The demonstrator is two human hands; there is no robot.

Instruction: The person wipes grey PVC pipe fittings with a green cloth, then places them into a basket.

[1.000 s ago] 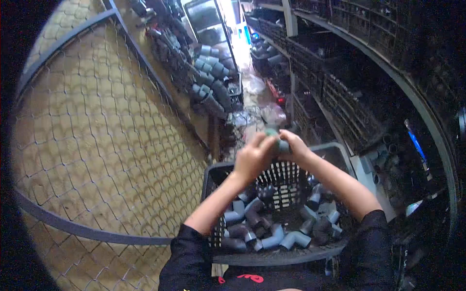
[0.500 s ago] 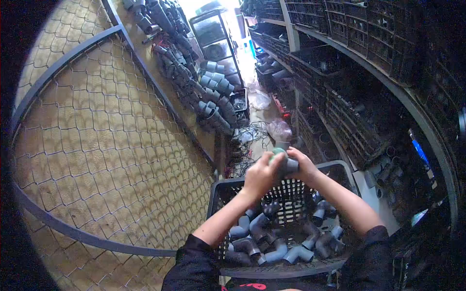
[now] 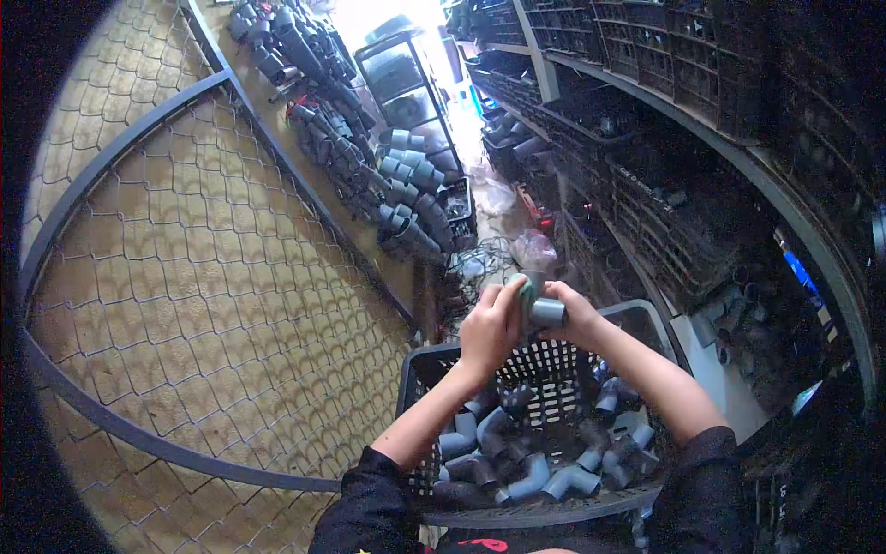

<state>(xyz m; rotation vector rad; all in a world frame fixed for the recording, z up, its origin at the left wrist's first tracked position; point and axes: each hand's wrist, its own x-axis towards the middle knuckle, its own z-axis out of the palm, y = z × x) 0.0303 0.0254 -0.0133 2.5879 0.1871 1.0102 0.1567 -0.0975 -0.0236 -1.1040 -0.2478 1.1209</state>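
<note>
Above the far side of a black plastic basket (image 3: 554, 514), both of my hands are closed around a grey pipe fitting (image 3: 551, 313). A light green cloth-like piece (image 3: 527, 290) is pressed against the fitting by my left hand (image 3: 487, 334). My right hand (image 3: 579, 316) grips the fitting from the right, with one round end showing between the hands. Fingers hide part of its shape. Inside the basket lie several loose grey pipe elbows (image 3: 527, 480), mostly toward the near side and the edges.
A chain-link panel with a metal frame (image 3: 148, 450) stands at left. Grey fittings (image 3: 406, 171) are heaped behind it along the aisle. Shelves of black crates (image 3: 674, 217) line the right. Plastic bags (image 3: 533, 247) lie on the floor ahead.
My left hand has shifted slightly left and turned against the fitting, its fingers now more upright. More of the fitting's side end shows. My right hand stays nearly in place.
</note>
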